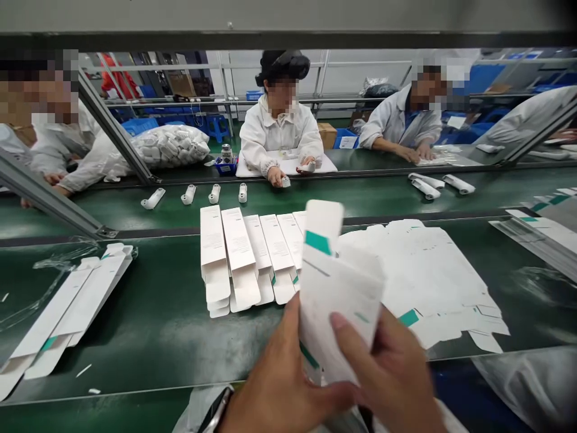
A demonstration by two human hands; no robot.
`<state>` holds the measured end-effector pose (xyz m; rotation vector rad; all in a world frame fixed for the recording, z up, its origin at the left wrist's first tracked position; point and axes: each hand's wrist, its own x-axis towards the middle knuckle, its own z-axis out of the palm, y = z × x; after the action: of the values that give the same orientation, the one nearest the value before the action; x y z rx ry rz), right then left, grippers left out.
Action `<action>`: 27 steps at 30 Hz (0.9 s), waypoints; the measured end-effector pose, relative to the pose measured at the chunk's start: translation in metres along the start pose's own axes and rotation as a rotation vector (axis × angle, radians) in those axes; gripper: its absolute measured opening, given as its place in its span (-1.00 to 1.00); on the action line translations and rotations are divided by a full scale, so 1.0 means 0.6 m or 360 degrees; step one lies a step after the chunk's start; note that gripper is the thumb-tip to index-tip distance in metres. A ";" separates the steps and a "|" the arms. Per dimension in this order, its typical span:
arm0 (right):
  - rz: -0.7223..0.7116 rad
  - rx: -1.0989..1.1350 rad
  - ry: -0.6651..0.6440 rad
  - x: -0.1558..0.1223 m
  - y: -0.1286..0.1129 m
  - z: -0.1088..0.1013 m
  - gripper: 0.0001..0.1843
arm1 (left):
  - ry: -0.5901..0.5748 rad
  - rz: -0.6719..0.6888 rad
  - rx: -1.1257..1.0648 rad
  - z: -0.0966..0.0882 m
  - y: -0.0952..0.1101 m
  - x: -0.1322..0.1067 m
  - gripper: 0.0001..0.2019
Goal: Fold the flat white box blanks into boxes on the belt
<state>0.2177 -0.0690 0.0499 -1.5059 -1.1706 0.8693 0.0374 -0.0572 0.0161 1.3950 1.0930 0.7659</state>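
Both my hands grip a white carton [336, 288] with teal bands, held upright just above the near edge of the green table [157, 313]. My left hand [279, 385] clasps its lower left side, thumb up along the edge. My right hand [392, 373] closes on its lower right side, fingers curled over the front. Beyond the carton stands a row of several folded white boxes [246, 258], flaps toward me. To the right lies a pile of flat carton blanks [433, 282].
More flat blanks [67, 313] lie at the left, with clear plastic wrap [49, 276] behind them. White devices [189, 194] ride the green conveyor [351, 195] beyond. Across it sit people in white coats [279, 135]; a bag of white parts [169, 147] rests far left. A metal frame bar [49, 198] slants at left.
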 end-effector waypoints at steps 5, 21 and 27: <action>0.0231 0.0536 -0.0674 0.017 0.014 0.043 -0.40 | -0.0056 0.0019 0.0333 -0.027 0.002 -0.004 0.30; 0.0366 0.1074 -0.0634 0.053 0.096 0.065 -0.53 | -0.0117 0.0107 0.0637 -0.047 -0.024 0.003 -0.66; 0.0271 0.1158 -0.0163 0.067 0.090 0.070 -0.36 | -0.0118 0.0037 0.0538 -0.027 -0.033 -0.021 -0.64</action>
<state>0.2025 -0.0208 -0.0110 -0.9697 -0.6765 1.3242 0.0147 -0.0643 0.0004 1.7081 1.1875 0.5571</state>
